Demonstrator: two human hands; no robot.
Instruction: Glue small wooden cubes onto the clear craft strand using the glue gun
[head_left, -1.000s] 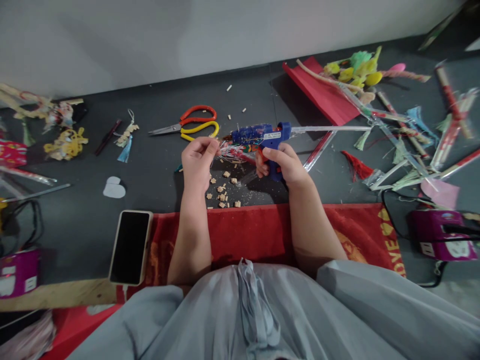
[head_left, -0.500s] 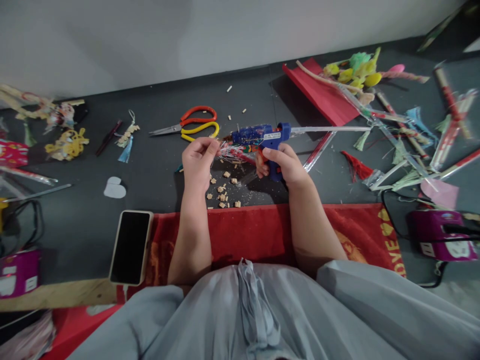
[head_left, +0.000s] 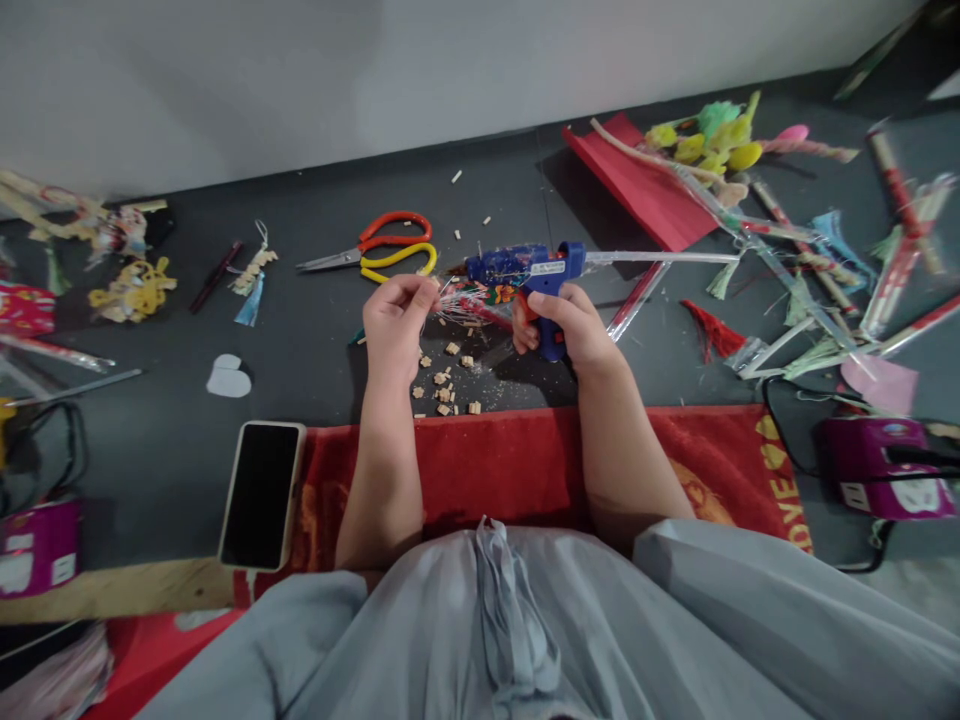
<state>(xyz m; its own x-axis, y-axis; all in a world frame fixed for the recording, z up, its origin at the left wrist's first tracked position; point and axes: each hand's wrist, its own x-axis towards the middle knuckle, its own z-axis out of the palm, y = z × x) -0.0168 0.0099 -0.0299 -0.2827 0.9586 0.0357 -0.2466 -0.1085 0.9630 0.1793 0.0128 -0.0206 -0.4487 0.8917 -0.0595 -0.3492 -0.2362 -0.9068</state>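
Observation:
My right hand [head_left: 566, 328] is wrapped round the handle of a blue glue gun [head_left: 525, 270], whose nozzle points left and whose clear glue stick pokes out to the right. My left hand [head_left: 397, 325] is closed in a pinch on one end of a small red and silvery tinsel ornament [head_left: 469, 305] that lies between both hands, just under the gun's nozzle. Small tan wooden bits [head_left: 446, 385] are scattered on the dark floor below the hands.
Red and yellow scissors [head_left: 382, 250] lie beyond my left hand. A phone [head_left: 261, 495] rests at the edge of a red mat [head_left: 510, 465]. Red paper [head_left: 634, 180], tassels and wrapped sticks [head_left: 810, 270] crowd the right. Purple boxes [head_left: 885, 465] with cables sit at both sides.
The glue gun has shifted very slightly to the right. Both hands otherwise stay as they were.

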